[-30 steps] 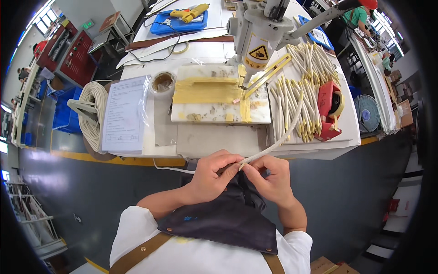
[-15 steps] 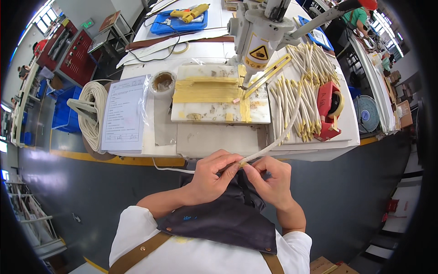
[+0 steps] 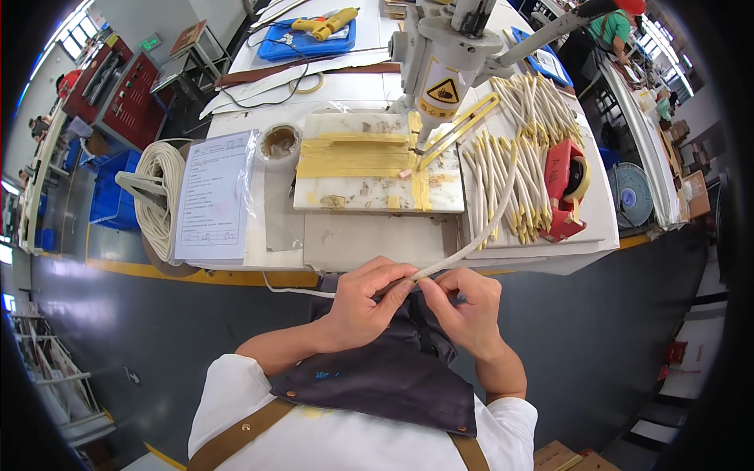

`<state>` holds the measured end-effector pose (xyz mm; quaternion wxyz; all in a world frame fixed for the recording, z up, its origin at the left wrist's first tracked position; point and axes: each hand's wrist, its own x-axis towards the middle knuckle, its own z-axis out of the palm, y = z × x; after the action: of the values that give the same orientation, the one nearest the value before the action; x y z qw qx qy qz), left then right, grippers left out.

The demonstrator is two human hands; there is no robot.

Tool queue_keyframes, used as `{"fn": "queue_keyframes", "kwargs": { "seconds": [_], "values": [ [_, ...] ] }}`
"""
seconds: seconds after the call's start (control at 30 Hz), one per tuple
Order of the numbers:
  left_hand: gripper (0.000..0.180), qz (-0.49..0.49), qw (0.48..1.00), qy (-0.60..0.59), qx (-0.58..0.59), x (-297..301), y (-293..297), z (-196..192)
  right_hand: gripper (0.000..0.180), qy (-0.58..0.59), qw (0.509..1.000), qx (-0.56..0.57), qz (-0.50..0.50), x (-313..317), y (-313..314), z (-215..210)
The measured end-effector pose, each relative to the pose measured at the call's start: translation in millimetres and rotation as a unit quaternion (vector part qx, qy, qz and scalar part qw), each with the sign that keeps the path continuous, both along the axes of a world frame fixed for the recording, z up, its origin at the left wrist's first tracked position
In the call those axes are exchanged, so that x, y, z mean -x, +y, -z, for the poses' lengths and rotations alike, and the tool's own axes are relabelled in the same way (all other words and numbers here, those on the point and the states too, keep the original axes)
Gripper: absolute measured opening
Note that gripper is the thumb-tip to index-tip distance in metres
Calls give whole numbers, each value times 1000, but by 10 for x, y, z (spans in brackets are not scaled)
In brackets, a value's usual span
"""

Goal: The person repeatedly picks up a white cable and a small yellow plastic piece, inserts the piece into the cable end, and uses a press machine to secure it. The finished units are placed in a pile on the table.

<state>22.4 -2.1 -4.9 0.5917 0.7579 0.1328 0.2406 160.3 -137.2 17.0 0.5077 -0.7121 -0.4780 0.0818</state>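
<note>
My left hand is closed, thumb and forefinger pinching a thick white cord just before the near table edge. Right beside it, my right hand has its fingers curled, with thumb and forefinger pressed together on the same cord. The cord arcs from my fingertips up to the right, over a pile of cut white cord pieces with yellow-taped ends. What lies under my fingertips is mostly hidden. In front of my hands stands a white block covered partly with yellow tape, beneath a lever press.
A red tape dispenser sits right of the pile. At left are a paper sheet, a cord coil and a tape roll. A blue tray with a yellow glue gun stands farther back. People work in the background.
Both hands stay at the same spot on the cord, their fingers shifting only slightly. Yellow tape seen between the fingertips earlier is now mostly covered.
</note>
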Motion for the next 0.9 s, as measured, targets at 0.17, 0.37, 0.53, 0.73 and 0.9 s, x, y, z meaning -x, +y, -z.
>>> {"fn": "queue_keyframes", "kwargs": {
  "seconds": [0.17, 0.37, 0.53, 0.73, 0.9],
  "values": [
    [19, -13, 999, -39, -16, -28, -11, 25, 23, 6, 1000, -1, 11, -3, -3, 61],
    [17, 19, 998, 12, 65, 16, 11, -27, 23, -54, 998, -15, -2, -44, -4, 62],
    [20, 56, 970, 69, 228, 38, 48, -14, 25, -88, 996, 2, -15, -104, -48, -17],
    [15, 40, 967, -80, 238, 33, -55, -49, 19, -85, 995, 4, -53, -176, -83, -43],
    [17, -3, 993, -89, -74, 5, -109, 37, 13, -95, 994, -3, -59, -227, -92, -78]
  ]
}}
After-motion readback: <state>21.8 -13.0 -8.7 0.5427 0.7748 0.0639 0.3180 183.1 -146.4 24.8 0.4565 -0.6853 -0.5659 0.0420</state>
